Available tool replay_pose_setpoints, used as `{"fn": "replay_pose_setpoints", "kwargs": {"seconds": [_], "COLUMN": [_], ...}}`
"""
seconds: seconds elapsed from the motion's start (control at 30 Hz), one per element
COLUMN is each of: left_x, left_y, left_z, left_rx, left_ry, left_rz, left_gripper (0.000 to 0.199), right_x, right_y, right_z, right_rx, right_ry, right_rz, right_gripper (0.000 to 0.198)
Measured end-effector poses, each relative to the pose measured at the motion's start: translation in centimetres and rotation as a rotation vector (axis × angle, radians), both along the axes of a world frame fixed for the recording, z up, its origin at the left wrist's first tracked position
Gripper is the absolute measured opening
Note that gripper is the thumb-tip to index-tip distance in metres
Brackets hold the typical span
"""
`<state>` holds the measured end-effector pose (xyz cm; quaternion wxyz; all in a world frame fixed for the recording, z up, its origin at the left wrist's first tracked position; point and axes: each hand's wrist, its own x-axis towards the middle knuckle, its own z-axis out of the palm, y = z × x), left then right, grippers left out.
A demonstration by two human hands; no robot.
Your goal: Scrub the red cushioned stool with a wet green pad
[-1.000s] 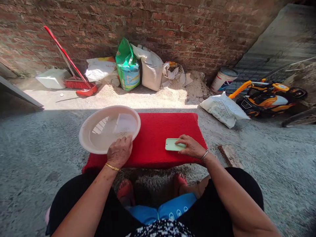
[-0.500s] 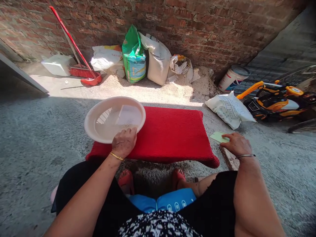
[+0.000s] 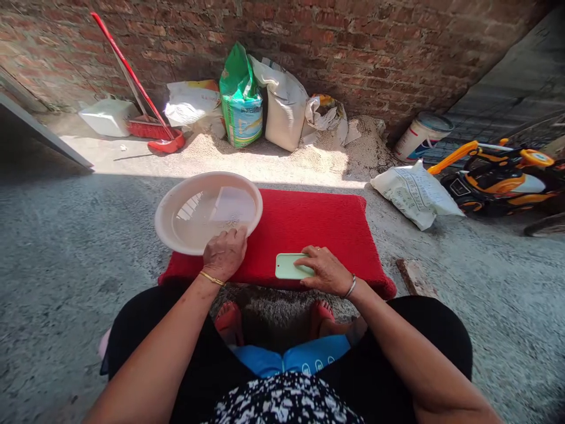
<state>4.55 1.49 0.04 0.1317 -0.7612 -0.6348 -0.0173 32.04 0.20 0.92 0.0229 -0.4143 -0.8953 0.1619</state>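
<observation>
My left hand (image 3: pixel 225 254) is closed around the near right rim of a pale pink basin (image 3: pixel 164 227) that holds water. The basin rests on the left end of a bench covered with red cloth (image 3: pixel 313 218). A flat, pale green rectangular piece (image 3: pixel 288 267) with rounded corners and a small hole at one end is in my right hand (image 3: pixel 326 271), over the front of the bench. My fingers lie on its top face and my thumb is at its near edge. What exactly the piece is I cannot make out.
A brick (image 3: pixel 417 278) lies on the concrete floor right of the bench. Beyond it are a white sack (image 3: pixel 417 191) and a toy ride-on digger (image 3: pixel 494 182). Along the brick wall stand a green bag (image 3: pixel 242 106), a white sack (image 3: pixel 285 112), a bucket (image 3: pixel 421 138) and a red dustpan (image 3: pixel 168 143).
My right hand has moved left, bringing the pale green piece from beside the bench to over the red cloth. My left hand has stayed on the basin rim.
</observation>
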Motion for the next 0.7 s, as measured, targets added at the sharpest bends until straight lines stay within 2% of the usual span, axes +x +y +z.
{"fn": "replay_pose_setpoints", "kwargs": {"seconds": [0.07, 0.13, 0.2, 0.3, 0.37, 0.4, 0.47, 0.53, 0.63, 0.7], "left_x": [0.0, 0.0, 0.1, 0.1, 0.1, 0.1, 0.1, 0.2, 0.3, 0.3], "left_y": [-0.1, -0.1, -0.2, -0.2, -0.1, -0.1, -0.1, -0.1, -0.1, -0.2], "left_z": [0.2, 0.3, 0.4, 0.4, 0.4, 0.4, 0.3, 0.3, 0.5, 0.7], "left_rx": [-0.014, -0.030, -0.048, -0.070, -0.073, -0.070, -0.059, -0.052, -0.057, -0.062], "left_ry": [-0.013, -0.044, -0.091, -0.146, -0.150, -0.144, -0.116, -0.085, -0.081, -0.115], "left_rz": [-0.003, -0.006, -0.002, 0.012, 0.017, 0.016, 0.015, 0.017, 0.026, 0.032], "left_gripper": [0.040, 0.041, 0.041, 0.041, 0.042, 0.042, 0.042, 0.041, 0.042, 0.046], "right_x": [2.4, 6.6, 11.9, 19.4, 22.2, 22.6, 21.2, 17.5, 9.2, 3.3], "right_y": [1.0, 2.1, 2.8, 2.7, 2.2, 2.0, 1.8, 2.2, 2.8, 2.6], "right_z": [0.2, 0.3, 0.3, 0.1, 0.2, 0.3, 0.6, 0.8, 0.9, 0.8], "right_rx": [0.028, 0.060, 0.086, 0.146, 0.215, 0.249, 0.288, 0.264, 0.174, 0.127], "right_ry": [-0.050, -0.106, -0.173, -0.364, -0.445, -0.448, -0.369, -0.203, 0.049, 0.109], "right_rz": [-0.064, -0.190, -0.352, -0.698, -0.870, -0.907, -0.881, -0.729, -0.392, -0.193], "right_gripper": [0.040, 0.040, 0.040, 0.041, 0.042, 0.043, 0.044, 0.043, 0.037, 0.035]}}
